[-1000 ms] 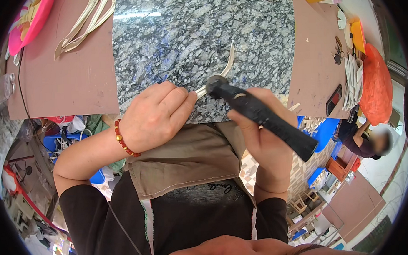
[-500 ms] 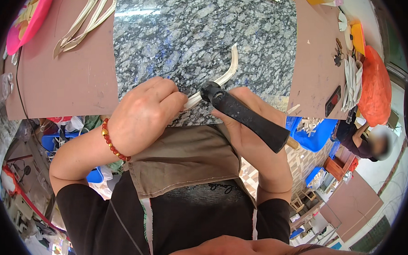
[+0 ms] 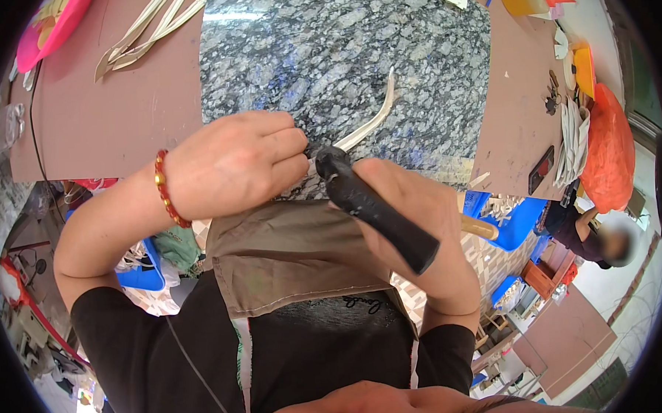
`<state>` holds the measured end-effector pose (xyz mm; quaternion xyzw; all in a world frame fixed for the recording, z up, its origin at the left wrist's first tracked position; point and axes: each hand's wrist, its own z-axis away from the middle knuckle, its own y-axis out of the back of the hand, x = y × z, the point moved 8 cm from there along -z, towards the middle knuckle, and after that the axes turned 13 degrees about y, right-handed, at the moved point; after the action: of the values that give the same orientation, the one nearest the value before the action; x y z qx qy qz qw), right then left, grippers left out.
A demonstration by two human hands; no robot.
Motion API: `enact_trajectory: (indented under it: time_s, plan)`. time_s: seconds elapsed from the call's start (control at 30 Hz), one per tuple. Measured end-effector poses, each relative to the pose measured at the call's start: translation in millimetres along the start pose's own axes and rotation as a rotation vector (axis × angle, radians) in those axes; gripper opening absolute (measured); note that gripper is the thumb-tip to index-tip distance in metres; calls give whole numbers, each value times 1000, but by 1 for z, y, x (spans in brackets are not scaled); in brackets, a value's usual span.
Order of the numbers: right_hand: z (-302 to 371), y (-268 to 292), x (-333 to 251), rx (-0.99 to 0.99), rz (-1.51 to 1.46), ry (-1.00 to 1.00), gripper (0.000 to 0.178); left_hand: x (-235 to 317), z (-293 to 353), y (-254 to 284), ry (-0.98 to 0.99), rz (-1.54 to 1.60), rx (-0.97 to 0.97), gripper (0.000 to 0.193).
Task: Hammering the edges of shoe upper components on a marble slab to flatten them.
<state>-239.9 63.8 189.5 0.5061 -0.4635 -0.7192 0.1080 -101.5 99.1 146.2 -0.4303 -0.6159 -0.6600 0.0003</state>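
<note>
A pale, curved strip [image 3: 374, 122], folded-looking and narrow, lies on the grey speckled stone slab [image 3: 302, 60]. Its near end runs under the curled fingers of my left hand [image 3: 244, 162], which pinches it at the slab's front edge. A hammer [image 3: 383, 211] with a black head and a wooden handle is in my right hand [image 3: 427, 202], fingers wrapped around the handle. The hammer's round face is right at the strip, close to my left fingertips; whether it touches cannot be seen.
Several similar pale strips [image 3: 146, 34] lie on the brown board at far left, near a pink basin [image 3: 57, 30]. At right are a phone [image 3: 541, 169], keys [image 3: 552, 93], a bottle of yellow liquid [image 3: 525, 1] and an orange bag [image 3: 611, 150]. Another person [image 3: 587, 228] works farther right.
The hammer head has shifted left and down along the strip, towards my left fingers. The strip has turned and shows a narrower side. My left elbow has moved outwards.
</note>
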Motion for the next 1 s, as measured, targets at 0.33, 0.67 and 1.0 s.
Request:
enact_trajectory:
  time_s: [0.33,0.67,1.0]
  plan:
    - [-7,4,-5,-48,-17,-23,18,-4,5,7,-153,-12,-39,23]
    - [-12,5,-2,-64,-70,-35,17,-7,19,3,31,28,48,24]
    - [-25,10,-9,-86,-45,110,20,-15,24,6,288,273,301,35]
